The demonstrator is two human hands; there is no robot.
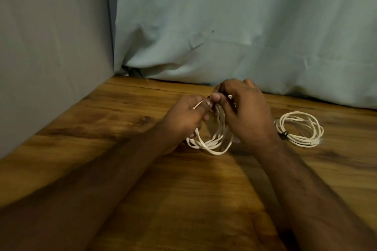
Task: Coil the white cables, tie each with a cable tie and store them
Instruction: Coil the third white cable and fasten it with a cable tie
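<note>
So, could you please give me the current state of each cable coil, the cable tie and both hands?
held coil: looped, gripped in both hands, lower loops near the wooden table; tie around it not clear.
tied coil: lying flat on the table to the right, bound.
black cable tie: closed around the tied coil.
left hand: pinching the held coil's top.
right hand: fingers curled on the same coil.

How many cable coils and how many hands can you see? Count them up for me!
Cable coils: 2, a held coil and a tied coil lying on the table
Hands: 2, left hand and right hand, both gripping the held coil
Total: 4
</note>
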